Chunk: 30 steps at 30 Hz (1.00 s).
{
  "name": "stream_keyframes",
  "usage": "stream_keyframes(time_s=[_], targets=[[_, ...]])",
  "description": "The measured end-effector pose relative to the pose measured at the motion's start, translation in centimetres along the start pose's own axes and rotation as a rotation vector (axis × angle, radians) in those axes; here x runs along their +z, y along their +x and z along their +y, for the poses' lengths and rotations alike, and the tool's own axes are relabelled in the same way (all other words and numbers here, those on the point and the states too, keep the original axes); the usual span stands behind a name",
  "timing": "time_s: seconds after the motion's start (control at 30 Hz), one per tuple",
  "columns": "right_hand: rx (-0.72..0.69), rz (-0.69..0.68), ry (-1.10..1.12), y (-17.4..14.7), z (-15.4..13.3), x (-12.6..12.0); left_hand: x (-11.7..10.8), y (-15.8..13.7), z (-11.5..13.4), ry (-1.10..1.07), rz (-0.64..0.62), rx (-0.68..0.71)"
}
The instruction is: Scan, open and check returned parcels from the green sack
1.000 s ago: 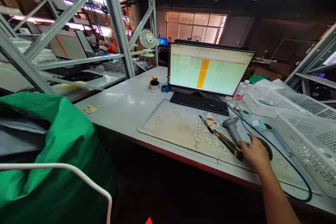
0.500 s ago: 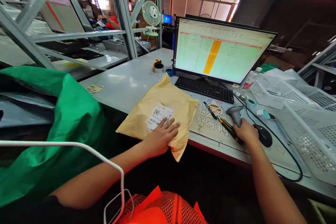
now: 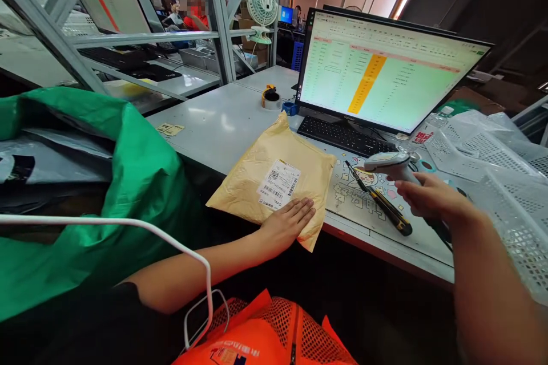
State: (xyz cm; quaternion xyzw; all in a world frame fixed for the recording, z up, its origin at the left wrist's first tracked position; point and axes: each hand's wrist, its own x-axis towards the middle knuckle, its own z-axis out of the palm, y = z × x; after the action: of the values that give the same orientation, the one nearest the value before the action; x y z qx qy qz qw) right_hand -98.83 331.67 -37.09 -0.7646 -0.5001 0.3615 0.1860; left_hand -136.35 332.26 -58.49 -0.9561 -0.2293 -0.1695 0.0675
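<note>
A yellowish padded mailer lies at the front edge of the desk, with a white shipping label facing up. My left hand rests flat on the mailer's lower right part, fingers stretched out, just below the label. My right hand is wrapped round the handle of a grey barcode scanner, held above the desk mat with its head pointing left toward the mailer. Beneath the scanner, a black and yellow utility knife and a thin dark pen-like tool lie on the printed mat.
Behind the mailer stand a keyboard and a monitor showing a spreadsheet. Tape rolls sit left of it. White perforated baskets line the right side. A green bag with grey parcels is at left; a person sits beyond the metal frame.
My right hand has lifted the barcode scanner off the desk and turned it toward the mailer. My left hand has slid down off the label's edge. The view has shifted slightly.
</note>
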Motion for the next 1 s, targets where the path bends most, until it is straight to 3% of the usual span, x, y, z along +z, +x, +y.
stream_keyframes(time_s=[0.07, 0.13, 0.23, 0.33, 0.43, 0.53, 0.63, 0.7, 0.8, 1.0], targets=[[-0.088, -0.216, 0.012, -3.6, -3.2, 0.7, 0.0, 0.0, -0.1, -0.006, -0.020, 0.021], [-0.173, -0.335, -0.105, -6.3, -6.3, 2.1, -0.2, 0.0, -0.1, -0.016, -0.044, 0.038], [-0.332, -0.380, -0.257, -8.2, -9.1, 4.3, -0.6, 0.1, -0.1, -0.037, -0.067, 0.040], [-0.402, -0.365, -0.329, -7.7, -9.2, 5.2, -0.9, 0.2, -0.1, -0.070, -0.077, 0.031], [-0.400, -0.255, -0.386, -5.5, -7.1, 4.7, -1.2, 0.3, -0.2, -0.099, -0.083, 0.022], [-0.343, 0.018, -0.528, -2.2, -3.4, 3.6, -1.2, 0.2, -0.3, -0.111, -0.100, 0.028], [-0.122, 0.324, -0.725, 1.4, 1.3, 2.6, -0.6, -0.1, -0.4, -0.091, -0.099, 0.029], [0.047, 0.451, -0.793, 3.3, 4.3, 2.1, 0.0, -0.2, -0.5, -0.066, -0.084, 0.028], [0.235, 0.509, -0.783, 4.9, 7.9, 2.1, 0.7, -0.3, -0.6, -0.035, -0.076, 0.035], [0.236, 0.483, -0.777, 5.8, 10.2, 2.7, 0.7, -0.2, -0.6, -0.052, -0.119, 0.033]])
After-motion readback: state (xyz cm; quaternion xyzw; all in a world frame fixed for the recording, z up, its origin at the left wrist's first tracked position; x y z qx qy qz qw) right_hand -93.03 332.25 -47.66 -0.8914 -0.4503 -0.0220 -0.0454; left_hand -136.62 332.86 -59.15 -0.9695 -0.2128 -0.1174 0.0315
